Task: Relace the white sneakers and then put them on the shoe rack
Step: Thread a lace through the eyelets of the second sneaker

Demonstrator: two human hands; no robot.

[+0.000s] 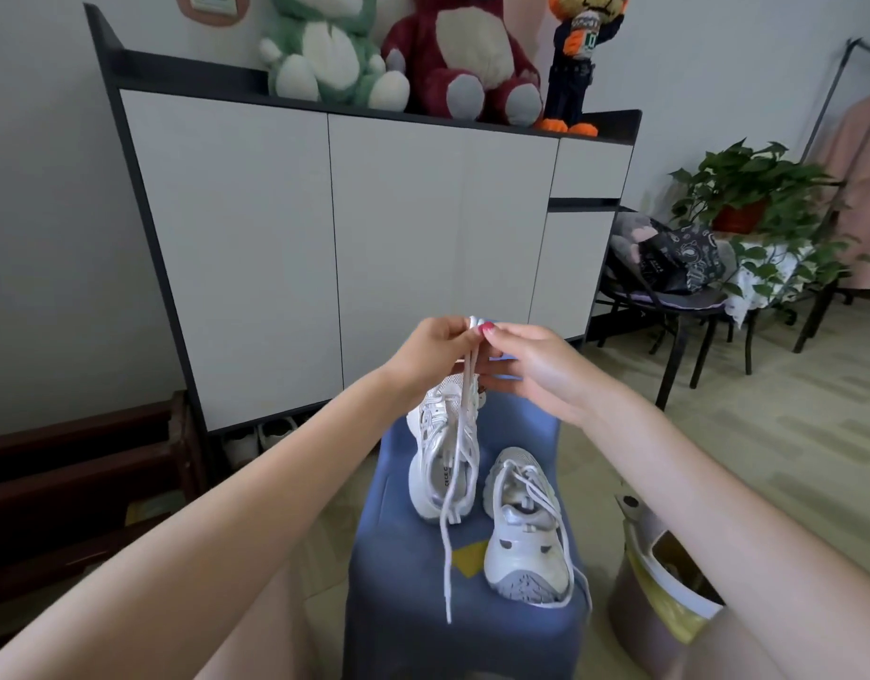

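You have one view only, from the camera on your head, looking forward and down along both forearms. It sits close to the work: your left hand (430,353) and right hand (531,365) meet near the middle of the frame, above the blue stool (398,606) right in front of you. The wide lens bends the edges, so the white cabinet (286,247) facing you leans outward. It also takes in the plant (757,198) far off at right and the floor (766,434) beside you.
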